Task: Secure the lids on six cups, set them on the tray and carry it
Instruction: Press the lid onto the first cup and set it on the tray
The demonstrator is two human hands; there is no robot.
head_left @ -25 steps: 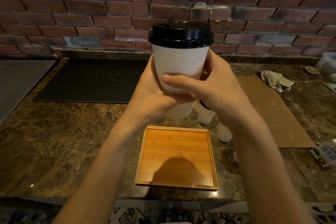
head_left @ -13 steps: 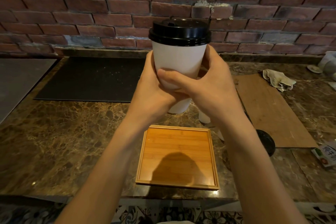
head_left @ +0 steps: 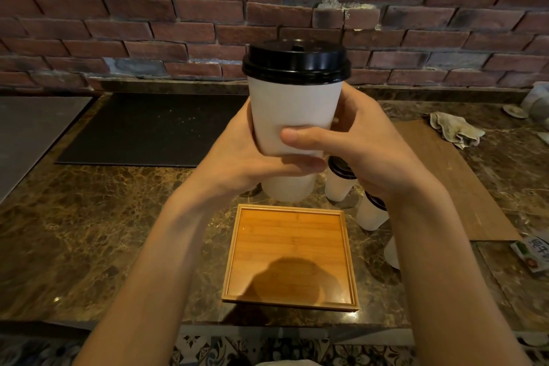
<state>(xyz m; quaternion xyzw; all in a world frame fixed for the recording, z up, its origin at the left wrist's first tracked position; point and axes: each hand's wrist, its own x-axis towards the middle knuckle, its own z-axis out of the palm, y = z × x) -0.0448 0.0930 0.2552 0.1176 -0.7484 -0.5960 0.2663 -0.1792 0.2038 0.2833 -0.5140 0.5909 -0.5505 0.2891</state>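
Fingers of 2 bare hands are curled round 1 white paper cup point(head_left: 294, 116), clamped on its lower half. The right hand point(head_left: 368, 151) wraps it from the right, with its thumb point(head_left: 300, 140) lying flat across the cup's near face. The left hand point(head_left: 237, 157) wraps it from the left, its thumb just beneath the right one. The other fingers are hidden behind the cup.

The cup is upright in the air, its top half clear of the fingers, with 1 black lid point(head_left: 295, 64) seated on its rim. It hangs above and just beyond the far edge of 1 square wooden tray point(head_left: 285, 235), without touching it. The tray lies flat on a brown marble counter point(head_left: 89, 232).

Just right of the tray, partly hidden by the right wrist, stand 3 more white cups point(head_left: 338, 187). 2 of them show black lids; the 3rd shows only a white sliver. Farther right of the tray lies 1 brown board point(head_left: 445, 181), with 1 crumpled cloth point(head_left: 454, 131) at its far end. Beyond the tray to the left lies 1 black mat point(head_left: 148, 128).
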